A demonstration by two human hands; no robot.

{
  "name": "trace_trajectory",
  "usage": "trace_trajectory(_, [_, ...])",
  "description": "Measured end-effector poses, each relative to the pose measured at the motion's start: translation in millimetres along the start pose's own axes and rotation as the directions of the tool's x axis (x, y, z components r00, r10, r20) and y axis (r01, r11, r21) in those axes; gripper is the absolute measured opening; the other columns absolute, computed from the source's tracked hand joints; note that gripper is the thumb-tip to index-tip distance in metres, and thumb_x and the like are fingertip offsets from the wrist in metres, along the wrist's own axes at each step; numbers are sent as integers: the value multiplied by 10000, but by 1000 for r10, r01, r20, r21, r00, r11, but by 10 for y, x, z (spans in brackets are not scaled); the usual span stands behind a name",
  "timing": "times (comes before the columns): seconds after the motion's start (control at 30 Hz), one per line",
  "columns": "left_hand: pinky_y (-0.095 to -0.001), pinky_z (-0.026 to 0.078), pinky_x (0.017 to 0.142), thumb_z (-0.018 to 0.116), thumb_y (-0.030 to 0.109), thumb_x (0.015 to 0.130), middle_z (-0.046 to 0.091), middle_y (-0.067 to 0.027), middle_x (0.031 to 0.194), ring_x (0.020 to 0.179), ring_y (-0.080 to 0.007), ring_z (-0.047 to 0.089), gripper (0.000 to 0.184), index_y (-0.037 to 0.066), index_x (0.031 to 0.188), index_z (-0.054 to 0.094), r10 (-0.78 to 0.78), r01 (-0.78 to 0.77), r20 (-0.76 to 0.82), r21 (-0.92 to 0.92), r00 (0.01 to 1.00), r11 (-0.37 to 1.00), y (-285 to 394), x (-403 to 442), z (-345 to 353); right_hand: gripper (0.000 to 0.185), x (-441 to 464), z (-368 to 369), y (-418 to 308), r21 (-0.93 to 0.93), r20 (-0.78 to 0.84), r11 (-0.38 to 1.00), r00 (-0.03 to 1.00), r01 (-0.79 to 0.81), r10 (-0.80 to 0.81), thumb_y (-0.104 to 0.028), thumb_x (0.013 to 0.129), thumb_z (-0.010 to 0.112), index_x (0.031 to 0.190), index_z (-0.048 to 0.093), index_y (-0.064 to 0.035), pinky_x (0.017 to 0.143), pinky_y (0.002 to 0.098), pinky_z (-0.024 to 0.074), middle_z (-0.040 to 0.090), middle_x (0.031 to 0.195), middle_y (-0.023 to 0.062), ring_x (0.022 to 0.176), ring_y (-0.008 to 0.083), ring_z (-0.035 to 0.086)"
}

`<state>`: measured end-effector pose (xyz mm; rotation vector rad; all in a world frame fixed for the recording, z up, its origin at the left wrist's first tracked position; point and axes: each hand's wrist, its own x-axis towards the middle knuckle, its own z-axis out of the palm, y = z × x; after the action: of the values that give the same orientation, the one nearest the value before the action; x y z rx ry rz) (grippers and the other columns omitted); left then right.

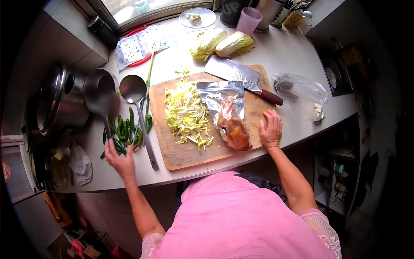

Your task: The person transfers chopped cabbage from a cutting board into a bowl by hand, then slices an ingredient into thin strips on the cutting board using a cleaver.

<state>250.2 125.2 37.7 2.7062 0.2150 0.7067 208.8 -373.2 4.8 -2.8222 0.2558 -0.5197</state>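
Counter (282, 49) crowded: two cabbages (235, 44), pink cup (249, 20) and clear plate (210, 18) at far side; metal pot (71, 97) at left. Cutting board (172, 155) near the middle carries shredded leaves (185, 114) and, to their right, a pouch (235, 129); cleaver (235, 71) lies across its far edge at right, plastic bag (304, 86) just right of that. Green peppers (124, 128) lie ahead of the left grip (121, 164), mostly between first ladle (97, 85) and second ladle (133, 88).
Left grip: fingertips at the first ladle's handle, thumb spread away from it; from this angle cannot tell whether the fingers close around it. Right grip (271, 131): unclenched, fingers laid at the cutting board's right edge, near the pouch.
First ladle: bowl ahead of the left grip, partly blurred, beside the metal pot. Second ladle: just right of the left grip, bowl at far end, handle beside the cutting board's left edge
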Motion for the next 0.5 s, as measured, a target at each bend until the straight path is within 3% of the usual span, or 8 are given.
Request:
trace_trajectory(0.03, [-453, 301, 1020, 761, 270, 677, 391, -148, 1290, 1244, -306, 338, 682, 80, 1267, 478, 85, -87, -22, -163, 996, 983, 283, -26, 30, 355, -1, -11, 6, 1, 0, 1000, 1000, 1, -1, -199, 792, 571, 1126, 515, -92, 1048, 433, 264, 494, 1201, 108, 1202, 297, 405])
trace_trajectory(0.1, [-476, 230, 1068, 786, 320, 631, 331, -148, 1344, 1300, -324, 249, 727, 110, 1262, 493, 303, -260, 117, -285, 946, 922, 834, -173, 85, 361, 11, -6, -1, 20, 7, 1000, 1000, -13, 12, -195, 791, 572, 1130, 514, -89, 1052, 437, 257, 492, 1204, 108, 1207, 294, 401])
trace_trajectory(0.17, [-512, 171, 1082, 797, 374, 590, 317, -130, 1375, 1316, -343, 223, 747, 174, 1252, 515, 496, -431, 258, -269, 829, 861, 1249, -332, 136, 366, -12, 9, 21, 41, 12, 999, 1000, 0, -1, -192, 789, 576, 1134, 514, -87, 1054, 439, 252, 491, 1207, 109, 1210, 293, 400])
trace_trajectory(0.23, [-528, 140, 1090, 786, 397, 599, 306, -109, 1398, 1335, -339, 200, 703, 236, 1235, 530, 558, -475, 359, -297, 748, 828, 1494, -430, 307, 372, -3, 22, 47, 57, 12, 998, 1000, 19, -20, -188, 786, 579, 1138, 513, -85, 1056, 441, 248, 490, 1209, 109, 1213, 291, 399])
trace_trajectory(0.37, [-525, 111, 1101, 755, 399, 645, 314, -89, 1398, 1345, -321, 199, 623, 260, 1214, 542, 600, -525, 386, -291, 701, 800, 1724, -316, 707, 390, -10, 18, 73, 60, 14, 998, 1000, 25, -26, -171, 777, 591, 1147, 510, -78, 1062, 442, 238, 484, 1215, 112, 1225, 287, 391])
trace_trajectory(0.43, [-514, 74, 1112, 703, 410, 716, 325, -74, 1398, 1362, -297, 179, 537, 266, 1211, 555, 642, -622, 313, -176, 700, 763, 1731, -233, 932, 394, -13, 7, 72, 74, 22, 997, 1000, 21, -22, -174, 778, 594, 1150, 509, -78, 1062, 445, 236, 482, 1217, 113, 1227, 289, 387])
trace_trajectory(0.5, [-512, 92, 1113, 703, 314, 725, 398, -63, 1354, 1342, -257, 255, 475, 272, 1180, 572, 634, -619, 223, -138, 741, 773, 1663, -115, 1066, 394, -13, -13, 68, 85, 25, 996, 999, 30, -32, -175, 779, 595, 1152, 509, -80, 1062, 448, 235, 481, 1217, 112, 1228, 291, 386])
